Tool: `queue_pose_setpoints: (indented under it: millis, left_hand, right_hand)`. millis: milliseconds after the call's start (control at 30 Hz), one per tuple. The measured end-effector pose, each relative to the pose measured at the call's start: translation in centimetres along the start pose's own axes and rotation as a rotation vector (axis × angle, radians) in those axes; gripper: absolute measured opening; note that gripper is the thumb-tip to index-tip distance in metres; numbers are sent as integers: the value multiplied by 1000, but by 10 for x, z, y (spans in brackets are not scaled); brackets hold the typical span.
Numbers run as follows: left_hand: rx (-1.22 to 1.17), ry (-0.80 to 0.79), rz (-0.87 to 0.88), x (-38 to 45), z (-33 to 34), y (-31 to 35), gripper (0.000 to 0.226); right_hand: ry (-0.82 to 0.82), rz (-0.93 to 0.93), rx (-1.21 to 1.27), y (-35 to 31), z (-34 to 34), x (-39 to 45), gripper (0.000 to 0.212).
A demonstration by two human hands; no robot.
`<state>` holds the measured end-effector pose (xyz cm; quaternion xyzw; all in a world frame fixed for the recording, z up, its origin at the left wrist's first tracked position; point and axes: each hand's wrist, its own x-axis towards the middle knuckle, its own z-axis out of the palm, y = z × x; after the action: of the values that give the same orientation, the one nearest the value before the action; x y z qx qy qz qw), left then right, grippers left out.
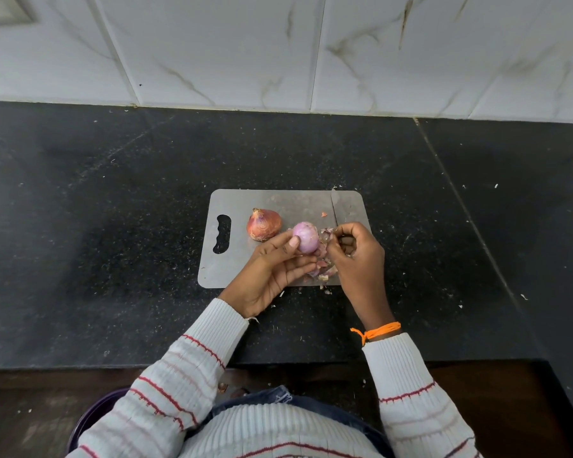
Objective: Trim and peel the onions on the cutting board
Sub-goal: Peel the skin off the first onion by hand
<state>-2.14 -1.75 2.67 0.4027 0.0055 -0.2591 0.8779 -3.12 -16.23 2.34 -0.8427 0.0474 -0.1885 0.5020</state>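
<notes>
The peeled onion (306, 237) sits in the left hand (275, 269), fingers and thumb curled round it, above the board (278, 206). The right hand (354, 256) pinches a strip of skin (326, 231) at its side. An unpeeled onion (263, 224) lies on the board, with peels (323, 271) and a knife (335, 206), on the dark counter (113, 226).

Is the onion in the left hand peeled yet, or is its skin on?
Largely peeled: the onion in the left hand shows smooth pale purple flesh; skin scraps lie below it.

Pale purple onion (306, 237), grey board (278, 203)
</notes>
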Motion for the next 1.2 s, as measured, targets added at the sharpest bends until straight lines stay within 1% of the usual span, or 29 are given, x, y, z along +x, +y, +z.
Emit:
queue_pose_setpoints:
  millis: [67, 133, 267, 333, 400, 600, 867, 1067, 1133, 1200]
  left_hand:
    - [-8, 5, 6, 1, -1, -1, 41]
    - [-1, 13, 9, 2, 0, -2, 40]
    - [28, 21, -8, 2, 1, -2, 31]
    - [48, 26, -16, 2, 1, -3, 27]
    - [57, 30, -16, 2, 1, -3, 30]
    - [45, 39, -3, 1, 1, -5, 40]
    - [92, 36, 28, -1, 1, -3, 36]
    - [131, 42, 44, -2, 1, -2, 28]
    - [135, 42, 40, -3, 1, -2, 28]
    - [143, 41, 36, -3, 2, -1, 34]
  right_hand:
    - [32, -8, 20, -3, -1, -1, 13]
    - [68, -61, 29, -7, -3, -1, 18]
    - [45, -84, 105, -14, -7, -3, 20]
    - [39, -112, 119, -17, -6, -3, 16]
    - [9, -137, 143, -18, -4, -4, 6]
    - [8, -126, 193, -20, -2, -7, 10]
    - [4, -129, 219, -19, -1, -7, 6]
    - [-7, -139, 210, -20, -2, -7, 5]
    - [2, -135, 196, -19, -1, -7, 5]
    - [23, -127, 180, -18, 0, -7, 5]
